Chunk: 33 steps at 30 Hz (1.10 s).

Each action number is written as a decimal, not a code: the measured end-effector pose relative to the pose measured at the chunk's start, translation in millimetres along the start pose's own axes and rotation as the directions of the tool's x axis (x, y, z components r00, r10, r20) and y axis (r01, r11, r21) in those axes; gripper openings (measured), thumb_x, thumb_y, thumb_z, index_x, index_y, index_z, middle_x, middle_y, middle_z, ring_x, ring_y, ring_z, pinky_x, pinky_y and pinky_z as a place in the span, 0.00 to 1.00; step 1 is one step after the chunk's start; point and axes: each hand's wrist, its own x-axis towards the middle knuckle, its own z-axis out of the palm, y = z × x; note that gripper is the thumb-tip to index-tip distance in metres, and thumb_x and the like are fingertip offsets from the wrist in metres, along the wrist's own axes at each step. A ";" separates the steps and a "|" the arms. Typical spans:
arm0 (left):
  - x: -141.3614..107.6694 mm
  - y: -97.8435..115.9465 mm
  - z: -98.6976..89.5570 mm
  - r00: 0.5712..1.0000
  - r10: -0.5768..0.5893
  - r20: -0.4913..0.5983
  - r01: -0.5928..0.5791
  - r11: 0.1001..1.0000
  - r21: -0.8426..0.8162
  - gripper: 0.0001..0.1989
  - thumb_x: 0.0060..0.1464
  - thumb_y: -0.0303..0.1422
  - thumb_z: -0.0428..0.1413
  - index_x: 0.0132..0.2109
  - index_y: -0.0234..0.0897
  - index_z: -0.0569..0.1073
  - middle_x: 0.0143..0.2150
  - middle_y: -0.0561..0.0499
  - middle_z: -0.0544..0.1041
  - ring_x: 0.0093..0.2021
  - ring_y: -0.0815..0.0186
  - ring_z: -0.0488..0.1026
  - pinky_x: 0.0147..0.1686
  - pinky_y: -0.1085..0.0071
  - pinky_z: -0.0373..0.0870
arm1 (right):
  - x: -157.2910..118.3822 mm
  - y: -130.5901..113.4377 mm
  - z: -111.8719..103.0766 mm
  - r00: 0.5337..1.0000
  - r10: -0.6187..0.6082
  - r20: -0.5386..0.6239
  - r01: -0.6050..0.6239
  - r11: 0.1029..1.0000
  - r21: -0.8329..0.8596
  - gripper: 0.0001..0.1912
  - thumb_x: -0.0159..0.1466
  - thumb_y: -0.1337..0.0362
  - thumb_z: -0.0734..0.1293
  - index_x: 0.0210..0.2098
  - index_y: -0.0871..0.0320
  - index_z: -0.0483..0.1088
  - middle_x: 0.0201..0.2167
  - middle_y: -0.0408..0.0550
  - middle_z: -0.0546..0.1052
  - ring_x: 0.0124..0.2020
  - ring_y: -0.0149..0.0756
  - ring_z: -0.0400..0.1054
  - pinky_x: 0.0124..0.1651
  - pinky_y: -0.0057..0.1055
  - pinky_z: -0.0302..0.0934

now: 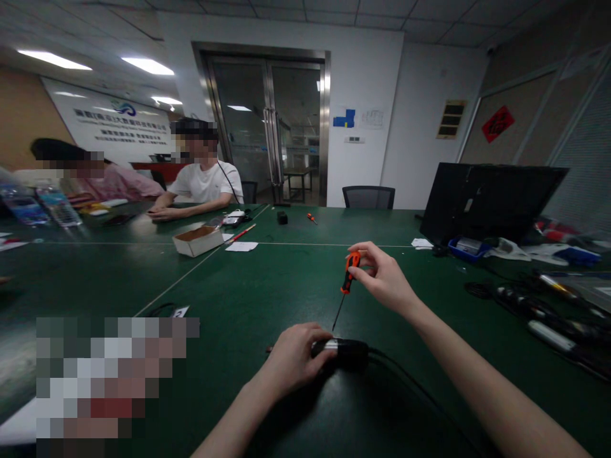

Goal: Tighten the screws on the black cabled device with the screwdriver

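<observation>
Between the thumb and fingers of my right hand is a screwdriver with an orange and black handle. It is held nearly upright, its thin dark shaft slanting down to the left. The tip meets or nearly meets the upper side of a black and silver corded device; I cannot tell whether it touches. My left hand is closed around the left part of this device and holds it on the green table. Its left end is mostly hidden under my fingers. A black cord runs from its right end toward the lower right.
Farther back lie another orange screwdriver and a small black block. An open cardboard box stands left of centre. A black monitor, a blue tray and tangled cables fill the right side. Two people sit at the left.
</observation>
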 end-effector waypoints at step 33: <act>-1.8 3.6 -4.0 1.000 -0.023 0.005 0.023 1.000 0.003 0.12 0.59 0.37 0.57 0.45 0.38 0.81 0.42 0.47 0.80 0.41 0.59 0.75 0.40 0.69 0.65 | 10.5 40.2 -16.8 0.970 0.219 -0.107 -0.220 0.976 0.005 0.12 0.58 0.63 0.59 0.42 0.54 0.65 0.27 0.37 0.67 0.24 0.30 0.63 0.30 0.27 0.62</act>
